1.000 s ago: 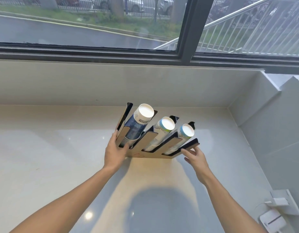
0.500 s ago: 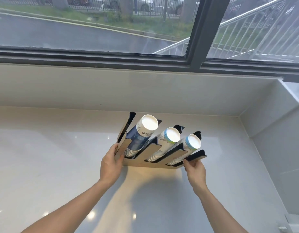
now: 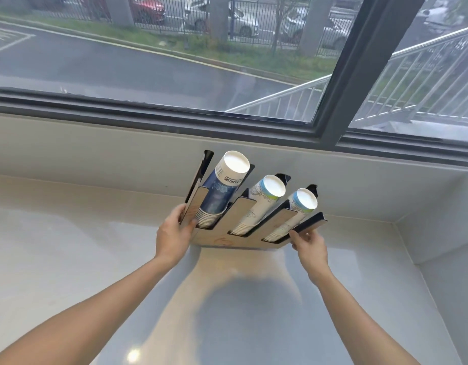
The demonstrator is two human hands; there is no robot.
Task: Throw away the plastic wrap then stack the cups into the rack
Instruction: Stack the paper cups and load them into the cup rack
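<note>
A wood-faced rack [image 3: 235,219] with black slot walls stands on the white counter, close to the low wall under the window. Three stacks of paper cups lie in its slots: a blue stack [image 3: 219,193] on the left, a white and green stack [image 3: 259,201] in the middle, a smaller blue-rimmed stack [image 3: 293,214] on the right. My left hand [image 3: 175,233] grips the rack's left end. My right hand [image 3: 309,243] holds the rack's lower right corner. No plastic wrap is in view.
The glossy white counter [image 3: 69,259] spreads left and toward me. A low white wall [image 3: 122,154] under a dark-framed window runs behind the rack. A white side wall [image 3: 443,233] closes the corner on the right.
Both hands have carried the rack farther back toward the window wall, and the view has tilted up. My right hand has closed onto the rack's right corner.
</note>
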